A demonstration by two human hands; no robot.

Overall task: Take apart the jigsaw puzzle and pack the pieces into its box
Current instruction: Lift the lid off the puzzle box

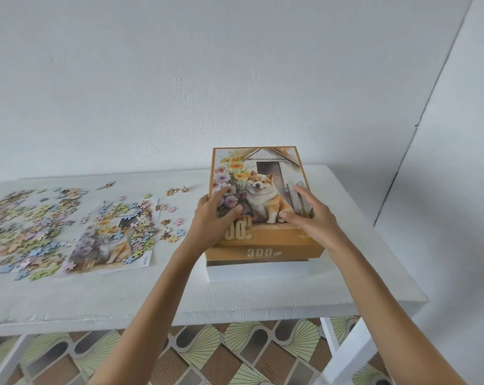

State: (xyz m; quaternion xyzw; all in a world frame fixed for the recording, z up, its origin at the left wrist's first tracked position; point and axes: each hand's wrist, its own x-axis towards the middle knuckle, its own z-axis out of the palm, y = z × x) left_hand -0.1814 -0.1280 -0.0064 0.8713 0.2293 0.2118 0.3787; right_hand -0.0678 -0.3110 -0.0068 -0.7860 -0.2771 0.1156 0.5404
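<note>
The puzzle box lid [265, 173], printed with a dog and flowers, sits on its white base [258, 272] with a dark gap between them at the front. My left hand [214, 218] holds the lid's left edge, thumb on top. My right hand [308, 218] lies on the lid's right side with its fingers straight. Left of the box is the printed reference sheet [110, 245] with several pieces on it. A wide scatter of loose puzzle pieces [29, 218] covers the table's left part.
The white table [235, 298] stands against a white wall, its front edge close to me. A few stray pieces [176, 191] lie near the back. Patterned floor tiles [207, 354] and a white frame [346, 354] show below the table.
</note>
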